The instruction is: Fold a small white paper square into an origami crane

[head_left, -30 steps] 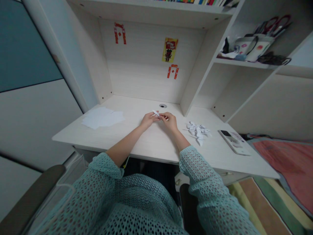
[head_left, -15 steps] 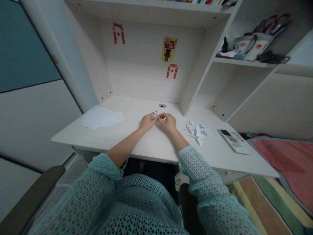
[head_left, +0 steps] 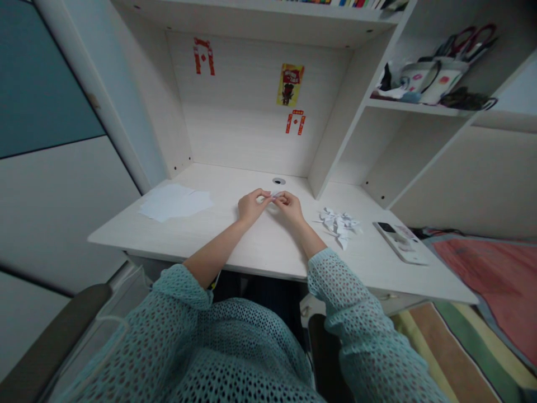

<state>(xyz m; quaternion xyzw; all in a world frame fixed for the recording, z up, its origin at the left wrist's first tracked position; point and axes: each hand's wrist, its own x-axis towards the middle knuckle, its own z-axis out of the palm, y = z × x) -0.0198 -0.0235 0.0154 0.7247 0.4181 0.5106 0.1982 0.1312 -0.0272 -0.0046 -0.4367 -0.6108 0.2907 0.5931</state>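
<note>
Above the middle of the white desk (head_left: 260, 252), my left hand (head_left: 251, 207) and my right hand (head_left: 290, 207) meet at the fingertips. Both pinch a small folded piece of white paper (head_left: 274, 194), mostly hidden by the fingers, so its shape is hard to make out. To the right of my hands lies a heap of small folded paper figures (head_left: 340, 224), pointed like paper cranes. Flat sheets of white paper (head_left: 174, 202) are spread in an overlapping stack at the desk's left.
A phone (head_left: 400, 243) lies right of the paper heap. Behind my hands is a round cable hole (head_left: 278, 181), with an upright shelf panel (head_left: 335, 134) to its right. Cups with scissors and pens (head_left: 444, 78) stand on the upper right shelf. A bed (head_left: 495, 274) adjoins the right side.
My fingers have shifted their pinch on the paper; the left thumb and forefinger are straighter and the paper shows less. The sheets, paper heap and phone have stayed put.
</note>
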